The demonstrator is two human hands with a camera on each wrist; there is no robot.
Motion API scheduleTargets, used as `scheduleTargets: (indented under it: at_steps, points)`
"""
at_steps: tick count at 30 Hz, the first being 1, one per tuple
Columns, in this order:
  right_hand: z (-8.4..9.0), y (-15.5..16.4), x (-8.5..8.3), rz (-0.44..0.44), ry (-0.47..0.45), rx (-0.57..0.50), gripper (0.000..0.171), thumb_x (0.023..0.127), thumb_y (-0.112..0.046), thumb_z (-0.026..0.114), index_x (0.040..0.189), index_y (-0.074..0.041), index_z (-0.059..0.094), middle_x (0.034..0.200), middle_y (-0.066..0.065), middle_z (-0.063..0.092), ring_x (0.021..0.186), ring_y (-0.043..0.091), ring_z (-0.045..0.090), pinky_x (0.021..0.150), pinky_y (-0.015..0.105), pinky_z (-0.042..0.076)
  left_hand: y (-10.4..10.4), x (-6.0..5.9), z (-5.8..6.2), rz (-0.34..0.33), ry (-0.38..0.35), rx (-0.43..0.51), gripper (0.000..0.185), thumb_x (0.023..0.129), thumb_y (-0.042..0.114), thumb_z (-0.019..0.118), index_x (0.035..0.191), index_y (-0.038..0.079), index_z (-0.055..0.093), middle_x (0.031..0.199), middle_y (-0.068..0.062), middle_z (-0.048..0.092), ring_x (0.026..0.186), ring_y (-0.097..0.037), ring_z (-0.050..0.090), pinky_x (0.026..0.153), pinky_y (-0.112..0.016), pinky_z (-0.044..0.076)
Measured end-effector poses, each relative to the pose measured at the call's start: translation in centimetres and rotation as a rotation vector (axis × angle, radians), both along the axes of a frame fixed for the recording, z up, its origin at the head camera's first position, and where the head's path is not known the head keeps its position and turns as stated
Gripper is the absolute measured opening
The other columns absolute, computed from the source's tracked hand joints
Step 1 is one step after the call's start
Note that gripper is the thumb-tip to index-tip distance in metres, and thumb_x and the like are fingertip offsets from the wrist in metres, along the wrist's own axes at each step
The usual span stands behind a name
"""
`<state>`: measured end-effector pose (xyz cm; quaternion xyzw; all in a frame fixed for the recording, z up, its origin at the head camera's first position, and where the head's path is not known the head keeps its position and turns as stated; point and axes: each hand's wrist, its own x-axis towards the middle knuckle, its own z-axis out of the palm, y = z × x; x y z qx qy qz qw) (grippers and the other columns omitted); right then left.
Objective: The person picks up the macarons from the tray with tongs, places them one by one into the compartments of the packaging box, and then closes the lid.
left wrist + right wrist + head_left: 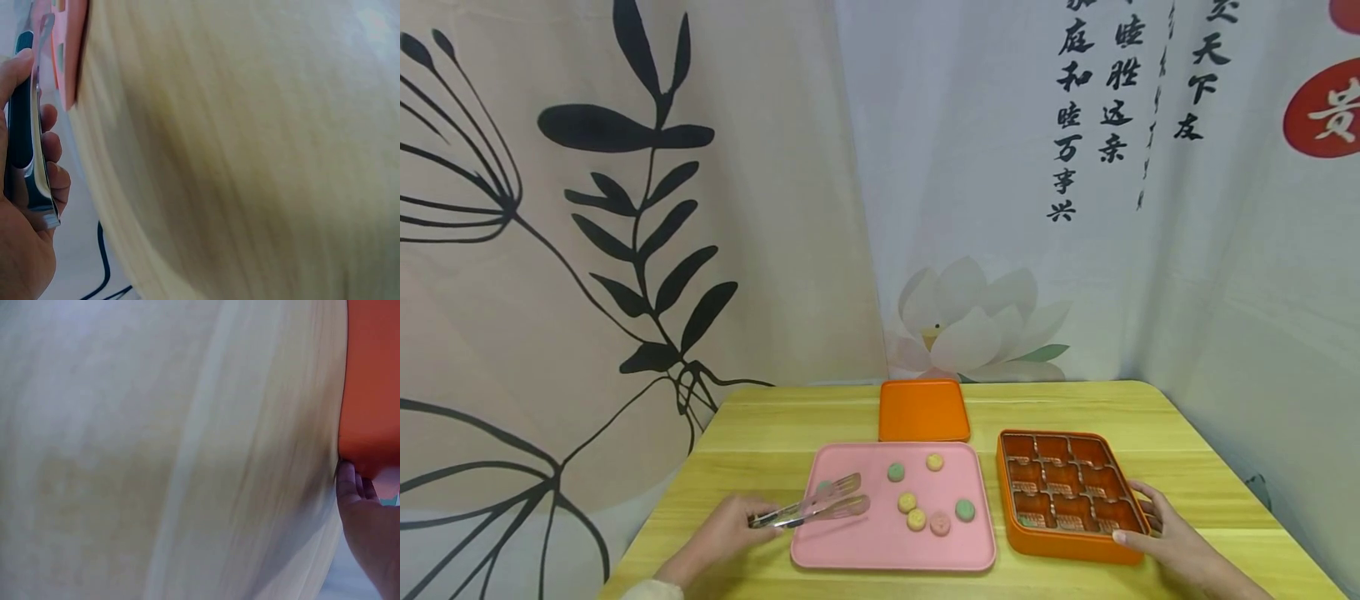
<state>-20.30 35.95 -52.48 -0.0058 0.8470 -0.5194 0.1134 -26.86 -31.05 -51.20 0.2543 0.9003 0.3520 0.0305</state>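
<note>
My left hand (730,527) grips a pair of metal tongs (22,119) with dark handle grips. Their tips stand apart over the left part of a pink tray (880,557). Small round pieces lie scattered on that tray: yellow ones (907,502), green ones (965,509) and a pink one (940,523). Another green piece (824,485) shows just behind the tongs. To the right, my right hand (1176,540) holds the near right corner of an orange box (1075,546), thumb at the front rim. Its clear insert has several compartments; something green (1032,521) sits in the front left one.
An orange lid-like square (925,410) lies flat behind the pink tray. The wooden table (767,425) ends at a printed curtain (790,208) at the back. Below the table edge, a black cable (104,256) hangs in the left wrist view.
</note>
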Motion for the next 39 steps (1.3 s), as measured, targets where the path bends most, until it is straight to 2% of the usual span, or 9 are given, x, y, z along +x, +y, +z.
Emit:
scheduleTargets:
  at_steps: [8,14,22,26,32,39]
  points:
    - [0.0,-0.1,0.0,-0.001,-0.008,-0.002,0.090,0.097,-0.025,0.064,0.151,0.005,-0.002,0.144,0.047,0.016,0.131,0.063,0.022,0.095,0.061,0.041,-0.2,0.4,-1.1,0.010,-0.023,0.011,0.028,0.085,0.030,0.078,0.105,0.010,0.077,0.085,0.010,0.065,0.067,-0.004,0.051,0.057,-0.025,0.046]
    - [0.0,-0.1,0.0,-0.002,-0.005,-0.001,0.090,0.097,-0.025,0.064,0.151,0.004,-0.002,0.144,0.047,0.016,0.132,0.063,0.021,0.096,0.062,0.040,0.0,0.6,-1.5,0.013,-0.028,0.031,0.025,0.085,0.028,0.078,0.104,0.012,0.077,0.085,0.010,0.065,0.069,-0.004,0.052,0.058,-0.024,0.047]
    - [0.2,-0.1,0.1,0.002,-0.011,0.000,0.089,0.098,-0.026,0.062,0.151,0.005,-0.002,0.144,0.048,0.015,0.132,0.064,0.020,0.095,0.062,0.041,-0.1,0.7,-1.7,-0.017,-0.019,0.065,0.025,0.088,0.026,0.076,0.104,0.008,0.077,0.079,0.009,0.061,0.064,-0.002,0.049,0.053,-0.023,0.043]
    - [0.3,-0.2,0.2,0.003,-0.003,-0.002,0.089,0.098,-0.025,0.063,0.150,0.006,-0.002,0.144,0.048,0.016,0.131,0.064,0.021,0.095,0.061,0.041,-0.1,0.8,-1.7,-0.022,-0.005,0.074,0.024,0.088,0.025,0.075,0.104,0.006,0.077,0.080,0.010,0.064,0.063,-0.001,0.049,0.052,-0.023,0.044]
    - [0.2,-0.1,0.2,0.007,0.003,-0.033,0.088,0.098,-0.023,0.063,0.150,0.005,-0.002,0.144,0.048,0.018,0.131,0.062,0.024,0.094,0.057,0.043,-0.1,0.8,-1.6,-0.014,0.020,0.070,0.022,0.088,0.023,0.075,0.103,0.006,0.078,0.082,0.010,0.067,0.062,0.000,0.049,0.051,-0.023,0.043]
    - [0.0,0.0,0.1,0.000,-0.010,-0.010,0.090,0.098,-0.026,0.063,0.151,0.005,-0.003,0.145,0.048,0.014,0.132,0.064,0.019,0.096,0.063,0.040,-0.1,0.8,-1.4,0.008,0.004,0.052,0.026,0.088,0.025,0.075,0.104,0.005,0.077,0.083,0.008,0.068,0.061,0.000,0.048,0.050,-0.022,0.043]
